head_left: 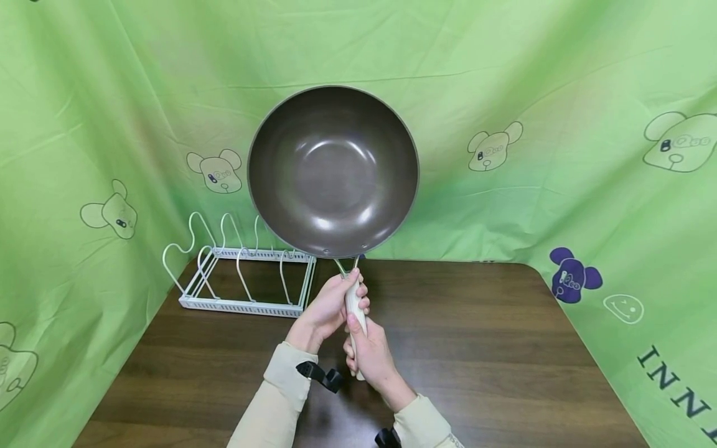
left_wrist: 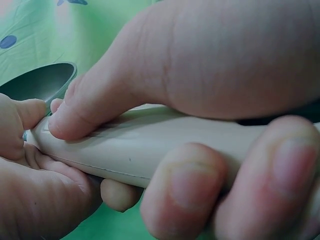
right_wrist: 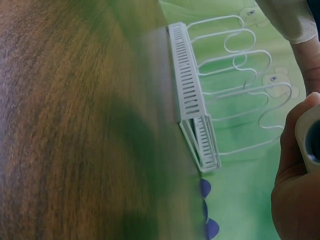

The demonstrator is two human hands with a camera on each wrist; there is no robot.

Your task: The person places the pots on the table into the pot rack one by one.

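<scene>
Both hands, left hand (head_left: 325, 308) above right hand (head_left: 370, 351), are wrapped round the wok (head_left: 333, 171) handle (left_wrist: 145, 150); wok is held up at frame centre, w/ pot rack (head_left: 246, 283) unfilled at left on bench (head_left: 504, 348). Racking judged not yet done.

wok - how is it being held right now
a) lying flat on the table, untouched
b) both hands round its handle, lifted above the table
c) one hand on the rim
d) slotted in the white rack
b: the left hand and right hand both curl round the handle, and the wok is raised clear of the table, apart from the rack.
</scene>
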